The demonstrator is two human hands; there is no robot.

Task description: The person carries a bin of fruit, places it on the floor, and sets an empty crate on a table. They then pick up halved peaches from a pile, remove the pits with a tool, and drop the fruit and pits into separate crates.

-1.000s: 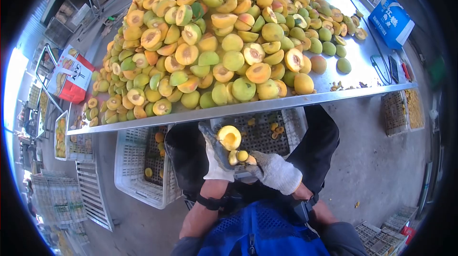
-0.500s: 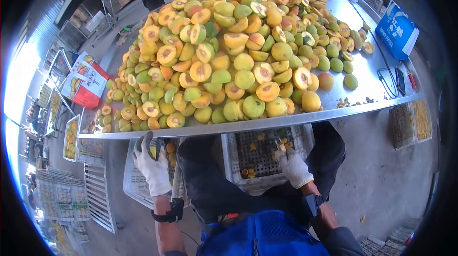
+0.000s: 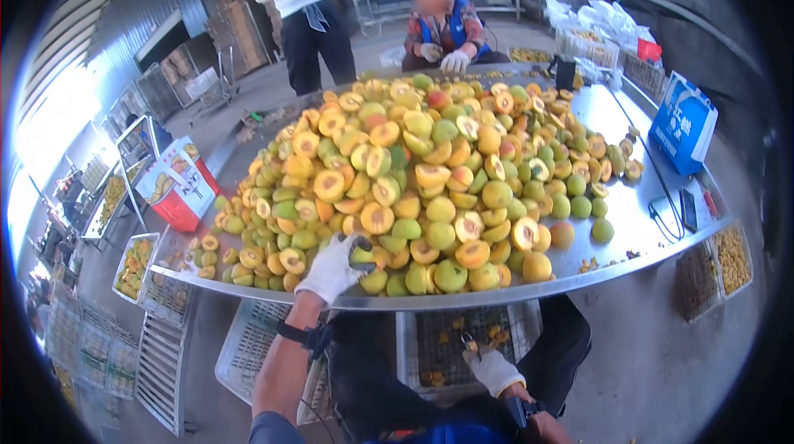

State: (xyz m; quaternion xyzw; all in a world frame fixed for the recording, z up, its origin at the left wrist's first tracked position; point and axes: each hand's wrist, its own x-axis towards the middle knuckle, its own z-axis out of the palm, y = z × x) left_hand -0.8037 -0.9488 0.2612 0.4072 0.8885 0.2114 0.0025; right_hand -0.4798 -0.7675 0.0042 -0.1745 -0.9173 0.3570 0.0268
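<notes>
A large heap of peaches (image 3: 376,217), green to yellow and many of them halved, covers the metal table (image 3: 397,302). At its near edge, my left hand (image 3: 332,269) in a white glove with dark fingertips curls around a greenish peach (image 3: 361,255). Below the table edge, my gloved right hand (image 3: 494,370) is closed on a small metal tool (image 3: 469,341) with a looped-looking end; its handle is hidden in the fist. That hand is over a crate (image 3: 407,357) containing scattered orange-yellow pieces.
Another pale crate (image 3: 240,353) stands below on the left. A red-white bag (image 3: 178,188) and blue bag (image 3: 682,126) sit at the table ends, with a phone (image 3: 688,211) near the right one. Across the table, one person (image 3: 304,18) stands and another (image 3: 451,31) sits.
My left hand has moved from above the left crate up to the heap and around a peach. The right hand stays over its crate with the tool. The view has tilted up, showing both people.
</notes>
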